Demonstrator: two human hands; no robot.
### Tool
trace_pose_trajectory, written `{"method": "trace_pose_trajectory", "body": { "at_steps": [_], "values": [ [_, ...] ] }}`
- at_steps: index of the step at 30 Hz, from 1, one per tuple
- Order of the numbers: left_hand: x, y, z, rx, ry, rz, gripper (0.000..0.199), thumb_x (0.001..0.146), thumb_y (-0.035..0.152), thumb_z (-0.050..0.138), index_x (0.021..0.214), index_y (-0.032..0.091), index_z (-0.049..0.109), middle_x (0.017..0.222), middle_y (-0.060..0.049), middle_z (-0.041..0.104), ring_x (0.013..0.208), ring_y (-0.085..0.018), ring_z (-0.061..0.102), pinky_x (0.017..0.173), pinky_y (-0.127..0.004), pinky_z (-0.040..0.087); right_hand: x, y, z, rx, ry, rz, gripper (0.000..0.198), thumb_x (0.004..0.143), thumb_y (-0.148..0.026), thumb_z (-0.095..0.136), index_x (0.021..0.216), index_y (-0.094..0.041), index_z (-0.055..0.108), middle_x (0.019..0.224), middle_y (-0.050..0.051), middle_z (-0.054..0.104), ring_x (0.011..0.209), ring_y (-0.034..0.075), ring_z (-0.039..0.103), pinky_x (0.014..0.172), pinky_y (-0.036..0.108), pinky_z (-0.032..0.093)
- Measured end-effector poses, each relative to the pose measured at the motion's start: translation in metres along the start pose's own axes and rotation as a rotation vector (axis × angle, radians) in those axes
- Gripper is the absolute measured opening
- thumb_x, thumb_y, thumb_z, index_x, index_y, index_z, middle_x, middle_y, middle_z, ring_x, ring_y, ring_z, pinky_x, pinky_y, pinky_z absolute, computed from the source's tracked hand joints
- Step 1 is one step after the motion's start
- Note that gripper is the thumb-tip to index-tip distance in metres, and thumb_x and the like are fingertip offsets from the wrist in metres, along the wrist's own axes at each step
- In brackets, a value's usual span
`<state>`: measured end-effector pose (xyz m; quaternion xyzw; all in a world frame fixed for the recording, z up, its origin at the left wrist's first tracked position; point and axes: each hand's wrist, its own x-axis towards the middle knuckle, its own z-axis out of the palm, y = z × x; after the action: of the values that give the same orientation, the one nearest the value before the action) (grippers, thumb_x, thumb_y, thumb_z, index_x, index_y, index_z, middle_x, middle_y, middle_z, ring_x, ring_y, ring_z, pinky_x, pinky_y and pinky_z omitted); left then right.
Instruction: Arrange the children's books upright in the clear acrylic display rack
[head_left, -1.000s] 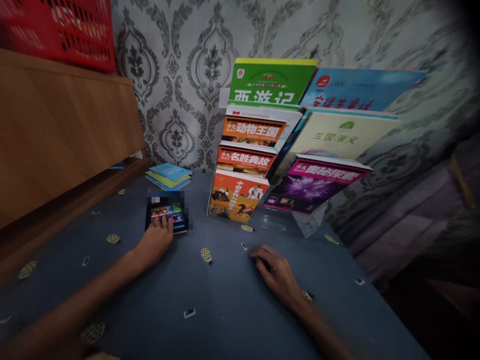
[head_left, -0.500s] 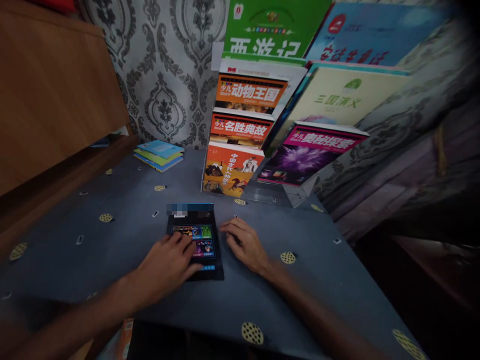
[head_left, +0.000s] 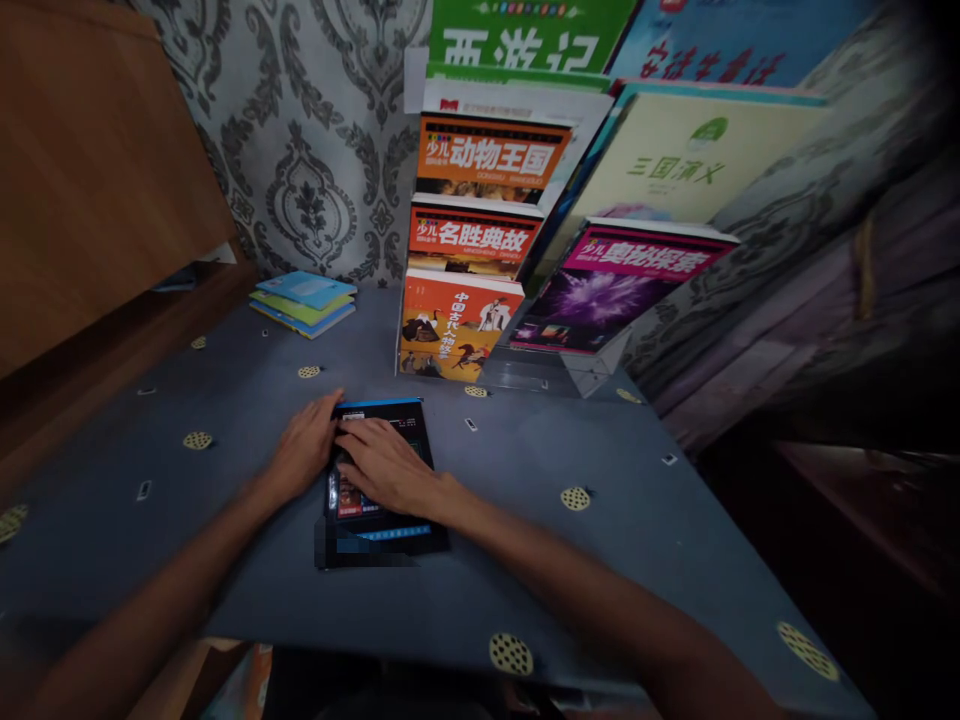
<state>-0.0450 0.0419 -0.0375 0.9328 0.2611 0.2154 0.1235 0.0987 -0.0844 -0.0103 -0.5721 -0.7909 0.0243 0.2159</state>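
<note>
A black book [head_left: 427, 500] with a blue top edge and small colour pictures on its cover lies on the table. Across its upper part rests my right hand [head_left: 390, 465], palm down, fingers stretched toward the book's left edge. My left hand [head_left: 306, 445] is at that left edge, its extended fingers reaching to the upper left corner. The two hands' fingertips come close together there and partly cover the cover's pictures. Neither hand is gripping anything.
A clear display rack [head_left: 592, 370] with several upright books stands at the back. Left of it lies a small stack of thin books [head_left: 304, 300]. A patterned cloth covers the table [head_left: 255, 590]; a wooden cabinet [head_left: 97, 180] borders the left side.
My right hand has moved left from beside the book onto its cover. My left hand has slid off the cover to its left edge. The view has shifted slightly.
</note>
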Motion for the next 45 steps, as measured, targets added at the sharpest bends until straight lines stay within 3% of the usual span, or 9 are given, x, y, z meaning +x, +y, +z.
{"method": "trace_pose_trajectory", "body": {
  "at_steps": [6,11,16,21,26,30,34,38,45],
  "values": [
    [-0.001,-0.004,0.003,-0.009,0.054,0.0,0.034,0.1,0.027,0.033,0.12,0.016,0.058,0.128,-0.015,0.064,0.12,-0.028,0.059,0.105,-0.049,0.048,0.003,0.003,0.007,-0.026,-0.015,0.097,0.047,0.101,-0.035,0.055,0.135,-0.003,0.055,0.149,0.024,0.052,0.144,0.029,0.044,0.12,0.047,0.035],
    [-0.003,0.003,-0.001,0.129,0.044,0.004,0.032,0.101,0.025,0.034,0.12,0.018,0.06,0.126,-0.014,0.065,0.114,-0.029,0.061,0.097,-0.049,0.051,-0.004,0.005,0.008,-0.054,-0.023,0.215,0.063,0.099,-0.046,0.056,0.143,-0.002,0.048,0.155,0.025,0.044,0.149,0.03,0.037,0.124,0.05,0.028],
    [-0.005,0.007,-0.004,0.181,0.038,0.028,0.035,0.101,0.025,0.033,0.122,0.017,0.06,0.128,-0.015,0.064,0.113,-0.03,0.062,0.093,-0.049,0.052,-0.025,0.018,-0.005,-0.09,-0.022,0.335,0.064,0.101,-0.053,0.049,0.144,-0.006,0.049,0.155,0.023,0.045,0.147,0.031,0.04,0.124,0.054,0.025],
    [-0.006,0.006,-0.002,0.19,0.055,0.036,0.039,0.101,0.025,0.031,0.123,0.015,0.062,0.128,-0.017,0.064,0.113,-0.032,0.063,0.092,-0.051,0.053,-0.049,0.04,-0.021,-0.08,-0.01,0.435,0.055,0.101,-0.045,0.052,0.145,-0.012,0.051,0.154,0.019,0.049,0.143,0.03,0.046,0.122,0.059,0.026],
    [-0.002,0.007,0.002,0.22,0.058,0.133,0.043,0.103,0.032,0.031,0.125,0.014,0.064,0.137,-0.019,0.059,0.132,-0.036,0.052,0.106,-0.057,0.046,-0.058,0.055,-0.022,0.002,0.046,0.419,0.046,0.101,-0.039,0.053,0.141,-0.017,0.055,0.15,0.016,0.054,0.139,0.027,0.051,0.121,0.058,0.027],
    [0.006,0.017,0.007,0.166,-0.023,0.264,0.044,0.104,0.037,0.035,0.133,0.018,0.062,0.148,-0.016,0.051,0.145,-0.033,0.039,0.115,-0.056,0.039,-0.059,0.061,-0.019,0.047,0.085,0.406,0.039,0.102,-0.026,0.046,0.139,-0.021,0.058,0.148,0.012,0.057,0.138,0.024,0.051,0.12,0.056,0.028],
    [0.013,0.032,0.012,0.12,-0.121,0.364,0.045,0.105,0.038,0.036,0.138,0.018,0.06,0.155,-0.017,0.044,0.15,-0.035,0.031,0.116,-0.058,0.037,-0.062,0.067,-0.018,0.104,0.105,0.383,0.049,0.099,-0.013,0.039,0.144,-0.026,0.052,0.148,0.008,0.057,0.138,0.022,0.05,0.119,0.056,0.029],
    [0.015,0.043,0.014,0.102,-0.197,0.425,0.048,0.106,0.042,0.033,0.143,0.021,0.056,0.156,-0.017,0.044,0.15,-0.034,0.031,0.117,-0.058,0.035,-0.062,0.069,-0.018,0.132,0.102,0.379,0.051,0.098,-0.011,0.036,0.146,-0.024,0.051,0.147,0.01,0.058,0.137,0.022,0.051,0.118,0.056,0.028],
    [0.017,0.047,0.013,0.098,-0.254,0.388,0.049,0.105,0.043,0.036,0.145,0.021,0.055,0.155,-0.018,0.045,0.146,-0.036,0.039,0.115,-0.061,0.035,-0.06,0.068,-0.022,0.12,0.08,0.389,0.045,0.101,-0.017,0.039,0.144,-0.021,0.052,0.146,0.012,0.058,0.136,0.023,0.05,0.119,0.054,0.028]
  ]
}}
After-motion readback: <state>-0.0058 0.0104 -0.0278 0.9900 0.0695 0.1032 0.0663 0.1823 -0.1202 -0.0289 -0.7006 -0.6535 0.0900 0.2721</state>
